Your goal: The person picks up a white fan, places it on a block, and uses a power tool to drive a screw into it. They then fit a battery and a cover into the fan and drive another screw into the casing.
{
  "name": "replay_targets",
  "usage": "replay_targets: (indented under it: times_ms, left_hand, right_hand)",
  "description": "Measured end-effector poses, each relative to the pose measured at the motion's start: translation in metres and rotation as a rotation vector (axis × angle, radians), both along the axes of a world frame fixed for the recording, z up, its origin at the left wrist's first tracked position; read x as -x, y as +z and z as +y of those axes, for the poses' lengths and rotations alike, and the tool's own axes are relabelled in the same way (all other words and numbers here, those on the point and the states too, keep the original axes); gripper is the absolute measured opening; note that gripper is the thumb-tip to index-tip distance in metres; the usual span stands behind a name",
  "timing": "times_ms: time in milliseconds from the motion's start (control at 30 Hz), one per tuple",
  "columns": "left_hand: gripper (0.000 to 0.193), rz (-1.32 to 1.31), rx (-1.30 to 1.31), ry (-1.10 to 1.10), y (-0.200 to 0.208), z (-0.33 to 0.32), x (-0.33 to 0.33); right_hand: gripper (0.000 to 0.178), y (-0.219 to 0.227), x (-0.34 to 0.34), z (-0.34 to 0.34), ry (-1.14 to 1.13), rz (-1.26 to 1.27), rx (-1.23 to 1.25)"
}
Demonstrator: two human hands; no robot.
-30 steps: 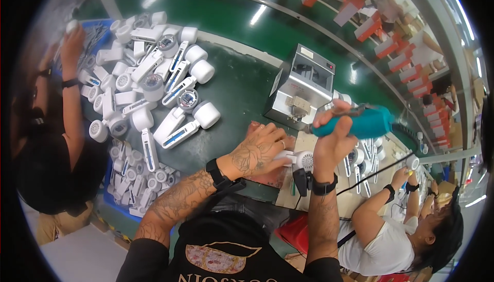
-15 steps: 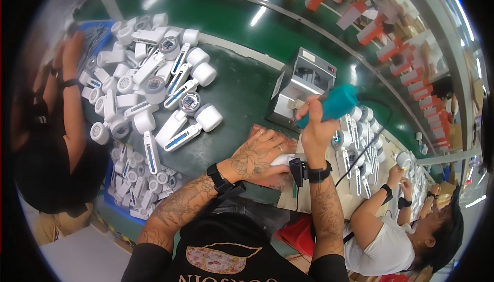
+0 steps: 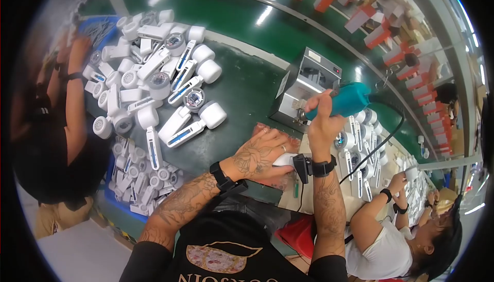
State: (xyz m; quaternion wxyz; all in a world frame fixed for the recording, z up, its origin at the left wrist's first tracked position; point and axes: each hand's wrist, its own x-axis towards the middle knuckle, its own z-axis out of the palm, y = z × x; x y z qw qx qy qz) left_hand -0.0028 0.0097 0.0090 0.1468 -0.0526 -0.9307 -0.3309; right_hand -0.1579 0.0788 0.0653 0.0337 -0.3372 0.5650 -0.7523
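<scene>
My right hand (image 3: 325,127) is closed around a teal electric screwdriver (image 3: 351,99), whose cable trails off to the right. The tool lies sideways beside a grey metal screw feeder (image 3: 296,94), with its tip end near the feeder's front. Lower on the bench, my left hand (image 3: 261,153) presses over a white plastic part (image 3: 284,160), only partly visible beneath the fingers and my right wrist. That part rests on a reddish-brown pad (image 3: 261,128). Nearby on the left lie white round-headed handheld units (image 3: 191,130), some with exposed circuitry.
A large pile of white units (image 3: 149,66) covers the bench at the left, above a blue bin (image 3: 119,199) of more units. Other units (image 3: 357,153) stand in rows at the right. One person (image 3: 56,143) works at the left, another (image 3: 381,230) at the right.
The view has shifted slightly. My right hand and the screwdriver stay beside the feeder, the tool now slightly more level. My left hand stays on the white part.
</scene>
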Motion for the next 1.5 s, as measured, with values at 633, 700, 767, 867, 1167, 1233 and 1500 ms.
replay_targets:
  times_ms: [633, 700, 767, 867, 1167, 1233, 1500]
  left_hand:
    - [0.054, 0.001, -0.007, 0.008, -0.006, -0.002, -0.001]
    - [0.053, -0.015, -0.009, 0.004, -0.004, -0.002, -0.001]
    - [0.053, -0.032, -0.013, -0.006, -0.003, -0.002, -0.001]
    - [0.053, -0.023, -0.006, 0.002, -0.005, 0.000, 0.000]
    - [0.052, 0.034, 0.019, 0.029, -0.005, 0.001, -0.001]
    - [0.052, 0.041, -0.005, 0.040, -0.006, -0.001, -0.002]
    - [0.047, -0.002, 0.011, 0.021, -0.005, -0.001, -0.004]
  right_hand:
    - [0.047, 0.002, -0.050, 0.066, 0.019, -0.122, -0.023]
    - [0.044, -0.002, -0.049, 0.066, 0.035, -0.127, -0.027]
    - [0.041, -0.008, -0.048, 0.066, 0.045, -0.132, -0.033]
    - [0.036, -0.013, -0.048, 0.064, 0.046, -0.158, -0.040]
    - [0.031, -0.010, -0.049, 0.063, 0.059, -0.170, -0.027]
    - [0.030, -0.005, -0.048, 0.059, 0.067, -0.194, -0.109]
    - [0.025, 0.026, -0.010, 0.003, -0.033, -0.038, -0.013]
